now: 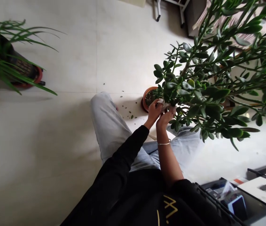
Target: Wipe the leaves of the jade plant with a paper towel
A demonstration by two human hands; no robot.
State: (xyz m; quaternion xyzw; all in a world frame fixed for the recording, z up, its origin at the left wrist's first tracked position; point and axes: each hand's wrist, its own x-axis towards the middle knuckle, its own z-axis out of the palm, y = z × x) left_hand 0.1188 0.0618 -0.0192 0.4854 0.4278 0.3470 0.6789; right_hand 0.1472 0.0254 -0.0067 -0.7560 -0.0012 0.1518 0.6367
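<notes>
A large jade plant (195, 110) with thick green leaves rises from a terracotta pot (145, 105) on the floor between my legs. My left hand (155, 110), in a black sleeve, pinches a crumpled white tissue (161, 101) at the lower leaves. Right beside it, my right hand (166, 118) is closed with its fingers up among the same leaves. White material, apparently the same tissue, shows at the right fingertips. Leaves and the hands themselves hide just what lies between the fingers.
Several fallen leaves (130, 112) lie on the pale tiled floor (71, 125) left of the pot. Another potted plant (27, 67) with long, thin leaves stands at far left. A black crate (220, 201) of odds and ends is at lower right. A wheeled metal frame (158, 11) stands at the top.
</notes>
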